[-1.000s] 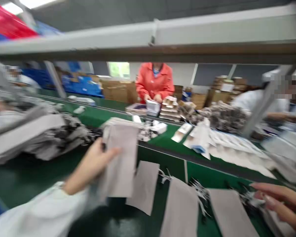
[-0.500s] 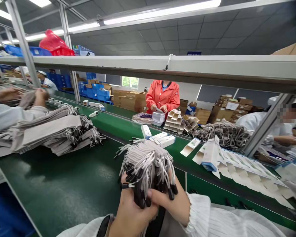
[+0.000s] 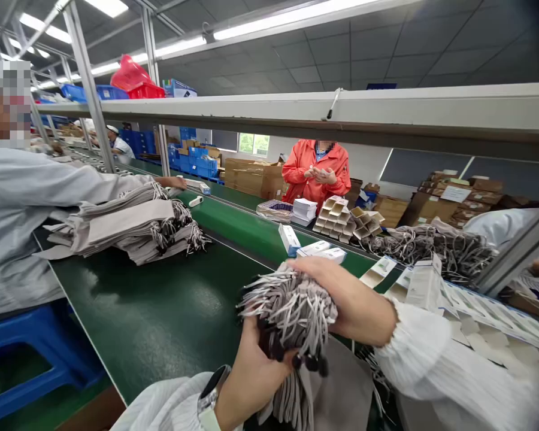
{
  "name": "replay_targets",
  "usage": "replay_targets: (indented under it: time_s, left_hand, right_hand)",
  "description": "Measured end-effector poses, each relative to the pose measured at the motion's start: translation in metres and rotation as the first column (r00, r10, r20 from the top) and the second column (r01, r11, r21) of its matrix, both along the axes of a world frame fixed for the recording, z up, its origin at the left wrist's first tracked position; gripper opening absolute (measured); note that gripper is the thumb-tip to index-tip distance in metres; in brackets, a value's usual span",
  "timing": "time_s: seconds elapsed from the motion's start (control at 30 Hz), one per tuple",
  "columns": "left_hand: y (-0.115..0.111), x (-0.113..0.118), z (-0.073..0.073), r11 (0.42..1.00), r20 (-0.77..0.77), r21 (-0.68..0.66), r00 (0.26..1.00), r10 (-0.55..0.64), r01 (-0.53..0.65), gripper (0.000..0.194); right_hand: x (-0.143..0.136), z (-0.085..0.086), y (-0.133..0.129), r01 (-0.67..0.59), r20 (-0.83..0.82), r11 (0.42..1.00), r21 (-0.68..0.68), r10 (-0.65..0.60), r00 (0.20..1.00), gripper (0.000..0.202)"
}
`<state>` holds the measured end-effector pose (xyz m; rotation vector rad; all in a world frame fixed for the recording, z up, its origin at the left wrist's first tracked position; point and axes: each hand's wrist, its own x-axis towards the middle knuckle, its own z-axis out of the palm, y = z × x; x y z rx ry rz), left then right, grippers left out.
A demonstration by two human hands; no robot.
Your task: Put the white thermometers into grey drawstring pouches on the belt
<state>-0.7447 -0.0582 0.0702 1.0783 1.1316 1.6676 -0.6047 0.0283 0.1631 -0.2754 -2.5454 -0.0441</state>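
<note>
A thick bundle of grey drawstring pouches is held up in front of me, its pale cords and dark cord ends hanging toward me. My left hand is closed around the lower left side of it, thumb across the front. Across the top and right side lies my right hand, its fingers wrapped over the far edge and partly hidden. Below the bundle, more grey fabric hangs near my lap. Left of it on the green table is a stack of similar pouches with cords at one end.
White boxes lie on the green belt ahead. Flattened cartons and a corded heap are at right. A co-worker in white reaches over at left; one in red stands opposite. A shelf beam crosses above.
My right hand has moved from the bundle's lower front to its top right. The bundle has tilted. The left co-worker's arm now stretches toward the belt, and my view has swung left.
</note>
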Motion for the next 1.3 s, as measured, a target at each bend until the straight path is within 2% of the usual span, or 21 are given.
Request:
replay_targets:
  time_s: [0.07, 0.2, 0.33, 0.4, 0.47, 0.6, 0.7, 0.8, 0.87, 0.93, 1.0, 1.1, 1.2, 1.3]
  left_hand:
    - [-0.001, 0.000, 0.002, 0.999, 0.031, -0.049, 0.999, -0.008, 0.010, 0.081]
    - [-0.002, -0.006, 0.006, 0.996, 0.179, -0.061, 0.982, -0.054, 0.066, 0.086]
    - [-0.003, -0.007, 0.005, 0.982, 0.431, -0.042, 0.890, -0.150, 0.186, 0.082]
    - [-0.003, -0.005, 0.003, 0.967, 0.538, -0.050, 0.823, -0.183, 0.248, 0.077]
    - [-0.003, -0.004, 0.001, 0.957, 0.602, -0.043, 0.772, -0.204, 0.287, 0.073]
    - [-0.002, -0.003, 0.000, 0.956, 0.645, 0.011, 0.728, -0.231, 0.293, 0.064]
    - [0.000, -0.003, 0.005, 0.966, 0.686, -0.015, 0.706, -0.178, 0.258, 0.044]
    - [0.003, -0.005, 0.007, 0.986, 0.690, -0.061, 0.720, -0.069, 0.153, 0.034]
    - [0.005, -0.007, 0.003, 0.993, 0.679, -0.045, 0.732, -0.049, 0.108, 0.024]
    - [0.006, -0.008, -0.003, 0.990, 0.684, -0.018, 0.724, -0.089, 0.139, 0.021]
    - [0.005, -0.008, -0.009, 0.974, 0.697, -0.004, 0.699, -0.160, 0.227, 0.024]
    - [0.002, -0.009, -0.010, 0.949, 0.702, -0.048, 0.686, -0.191, 0.313, 0.028]
    - [0.002, -0.009, -0.004, 0.948, 0.645, -0.130, 0.751, -0.141, 0.290, 0.032]
    - [0.004, -0.010, 0.003, 0.953, 0.492, -0.196, 0.864, -0.108, 0.231, 0.035]
  right_hand:
    - [-0.001, -0.002, 0.007, -0.046, 0.091, 0.999, -0.005, 0.047, 0.995, 0.052]
    - [0.005, -0.021, 0.006, -0.015, -0.100, 0.996, 0.088, 0.023, 0.995, 0.046]
    - [0.010, -0.036, 0.002, 0.003, -0.223, 0.991, 0.137, 0.028, 0.974, 0.045]
    - [0.011, -0.038, 0.002, -0.019, -0.265, 0.990, 0.139, 0.056, 0.963, 0.037]
    - [0.011, -0.036, 0.002, -0.042, -0.244, 0.995, 0.086, 0.062, 0.968, 0.029]
    - [0.008, -0.029, 0.001, -0.030, -0.093, 0.999, -0.041, 0.026, 0.995, 0.025]
    - [0.007, -0.029, -0.004, -0.033, -0.150, 0.999, -0.039, 0.027, 0.988, 0.029]
    - [0.008, -0.034, -0.010, 0.005, -0.205, 1.000, -0.006, -0.006, 0.979, 0.047]
    - [0.007, -0.035, -0.012, 0.058, -0.195, 0.998, 0.020, -0.053, 0.979, 0.048]
    - [0.006, -0.035, -0.012, 0.062, -0.164, 0.998, -0.002, -0.061, 0.985, 0.041]
    - [0.005, -0.034, -0.012, 0.012, -0.115, 0.998, -0.065, -0.020, 0.993, 0.034]
    - [0.003, -0.030, -0.012, -0.027, -0.029, 0.989, -0.143, 0.023, 0.999, 0.035]
    - [0.003, -0.026, -0.014, 0.011, 0.031, 0.978, -0.209, -0.005, 1.000, 0.041]
    - [0.004, -0.019, -0.011, 0.043, 0.017, 0.940, -0.339, -0.040, 0.999, 0.023]
